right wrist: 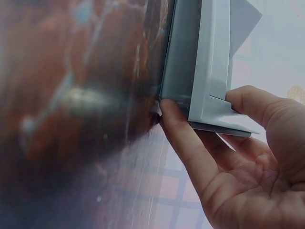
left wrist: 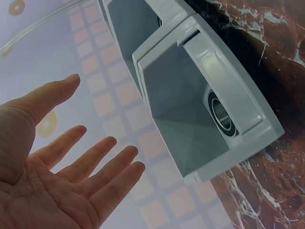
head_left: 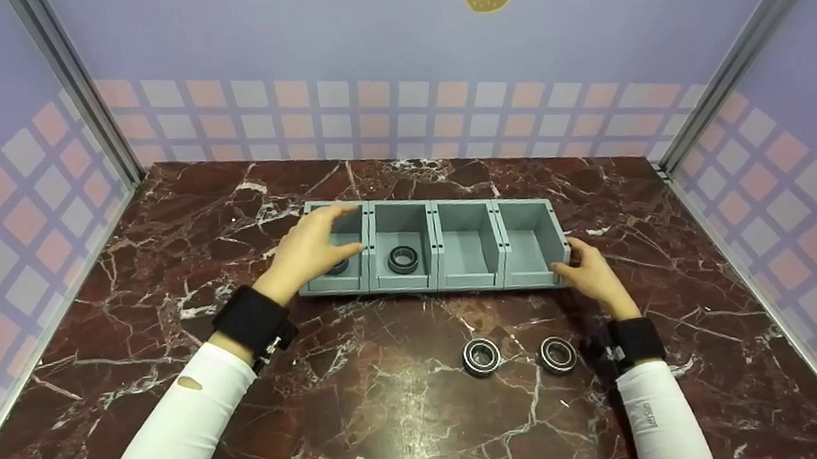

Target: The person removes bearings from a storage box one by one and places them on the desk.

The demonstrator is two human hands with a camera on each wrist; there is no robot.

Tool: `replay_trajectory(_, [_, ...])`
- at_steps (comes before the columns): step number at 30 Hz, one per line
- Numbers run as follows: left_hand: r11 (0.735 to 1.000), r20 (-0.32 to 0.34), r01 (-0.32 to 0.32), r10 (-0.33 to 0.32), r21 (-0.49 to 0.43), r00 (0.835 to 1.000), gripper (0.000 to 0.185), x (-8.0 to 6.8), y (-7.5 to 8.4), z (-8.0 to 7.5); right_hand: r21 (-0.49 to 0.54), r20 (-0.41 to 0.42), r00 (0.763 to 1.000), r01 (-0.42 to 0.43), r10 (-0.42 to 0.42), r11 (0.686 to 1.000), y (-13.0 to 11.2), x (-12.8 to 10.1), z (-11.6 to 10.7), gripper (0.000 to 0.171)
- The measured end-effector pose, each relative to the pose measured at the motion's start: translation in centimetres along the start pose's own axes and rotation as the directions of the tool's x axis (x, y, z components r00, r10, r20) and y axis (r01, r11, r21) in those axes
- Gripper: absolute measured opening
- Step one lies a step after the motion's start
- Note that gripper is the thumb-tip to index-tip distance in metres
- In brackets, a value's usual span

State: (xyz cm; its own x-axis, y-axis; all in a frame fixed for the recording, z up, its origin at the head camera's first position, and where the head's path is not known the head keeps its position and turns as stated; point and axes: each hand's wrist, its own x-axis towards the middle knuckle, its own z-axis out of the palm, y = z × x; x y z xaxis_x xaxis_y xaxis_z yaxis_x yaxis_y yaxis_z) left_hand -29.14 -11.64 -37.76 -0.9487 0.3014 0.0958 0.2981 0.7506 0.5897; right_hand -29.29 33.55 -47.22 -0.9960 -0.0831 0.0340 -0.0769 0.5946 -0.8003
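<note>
A grey bin row [head_left: 467, 281] with several open compartments stands on the marble-patterned table. My left hand [head_left: 306, 253] is over its left end, thumb and fingers spread with nothing between them. In the left wrist view, a ball bearing [left wrist: 211, 107] sits in the end compartment, apart from the hand; the head view shows it partly hidden by that hand. Another bearing [head_left: 404, 269] lies in the second compartment from the left. At the right end, my right hand [head_left: 593, 273] grips the bin row's side wall, thumb at the front corner, fingers along the outside.
Two loose bearings lie on the table in front of the bin row: one bearing [head_left: 468, 359] near the middle, the other bearing [head_left: 545, 357] close to my right wrist. Patterned panels [head_left: 390, 36] with metal posts enclose the table at the back and both sides.
</note>
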Motion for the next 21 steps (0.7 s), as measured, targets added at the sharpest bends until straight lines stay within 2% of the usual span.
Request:
replay_trajectory(9, [0.996,0.016,-0.038,0.037,0.079,0.999,0.068,0.4,1.1,1.2,0.010,-0.012,1.000,0.008,-0.008,1.000,0.0,0.2,0.1,0.051])
replay_trajectory(21, [0.985,0.077,-0.074,0.062,0.156,0.995,0.066,1.5,2.8,3.5,-0.005,-0.012,1.000,0.026,-0.026,1.000,0.1,0.1,0.0,0.051])
